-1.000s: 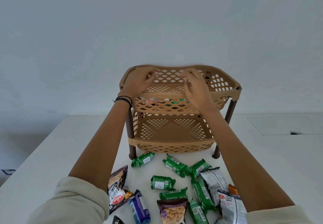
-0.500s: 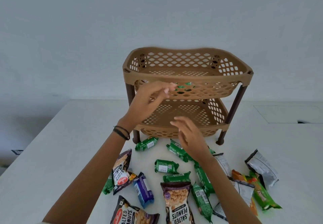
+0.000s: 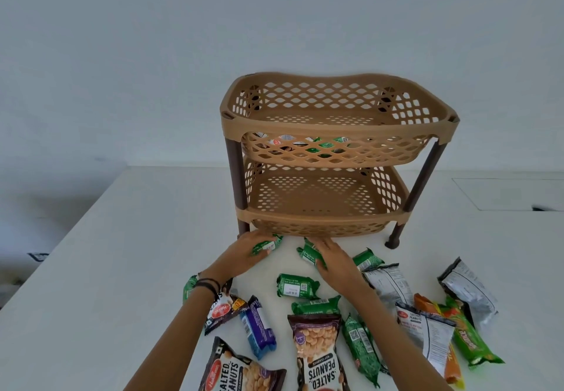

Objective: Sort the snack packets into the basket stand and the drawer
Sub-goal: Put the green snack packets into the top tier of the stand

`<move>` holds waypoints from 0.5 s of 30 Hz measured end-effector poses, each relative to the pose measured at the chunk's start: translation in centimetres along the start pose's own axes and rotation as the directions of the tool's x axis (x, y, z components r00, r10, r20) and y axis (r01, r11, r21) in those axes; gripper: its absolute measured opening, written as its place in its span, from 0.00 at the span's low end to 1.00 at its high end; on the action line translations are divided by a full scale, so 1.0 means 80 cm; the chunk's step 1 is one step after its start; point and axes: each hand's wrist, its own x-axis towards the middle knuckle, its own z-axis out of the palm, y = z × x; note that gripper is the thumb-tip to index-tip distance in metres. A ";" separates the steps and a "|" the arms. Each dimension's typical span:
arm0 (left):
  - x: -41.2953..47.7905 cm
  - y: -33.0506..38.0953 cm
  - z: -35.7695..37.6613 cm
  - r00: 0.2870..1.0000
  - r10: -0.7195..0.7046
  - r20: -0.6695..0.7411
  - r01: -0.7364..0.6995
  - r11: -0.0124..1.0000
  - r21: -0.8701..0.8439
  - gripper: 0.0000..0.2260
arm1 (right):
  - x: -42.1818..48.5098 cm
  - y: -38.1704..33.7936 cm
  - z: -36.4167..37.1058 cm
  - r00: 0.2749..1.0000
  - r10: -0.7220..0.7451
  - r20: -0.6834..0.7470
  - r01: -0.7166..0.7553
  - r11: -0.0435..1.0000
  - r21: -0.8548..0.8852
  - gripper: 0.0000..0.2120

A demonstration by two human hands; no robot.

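Observation:
A tan two-tier basket stand (image 3: 335,128) with brown legs stands on the white table (image 3: 122,268). Its top tier holds a few packets, seen through the lattice; the bottom tier looks bare. My left hand (image 3: 247,253) curls around a small green packet (image 3: 267,245) lying just in front of the stand. My right hand (image 3: 331,257) lies over another green packet (image 3: 306,253), fingers wrapping its edge. Several more green packets (image 3: 296,286), peanut bags (image 3: 317,351) and a blue packet (image 3: 258,328) are spread nearer to me.
Silver-backed bags (image 3: 470,290) and an orange and green packet (image 3: 470,338) lie at the right. A rectangular flush panel (image 3: 512,192) is set in the table at far right. A plain white wall rises behind the stand. No drawer is in view.
Both hands came down from the stand's top tier to the table. Each now rests on a green packet in front of the stand. The camera tilted down, showing more packets.

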 end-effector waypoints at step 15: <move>0.008 0.010 0.028 0.956 -0.284 -0.076 0.294 0.913 0.282 0.26 | 0.003 -0.001 0.006 0.987 0.097 0.126 -0.085 0.992 -0.095 0.30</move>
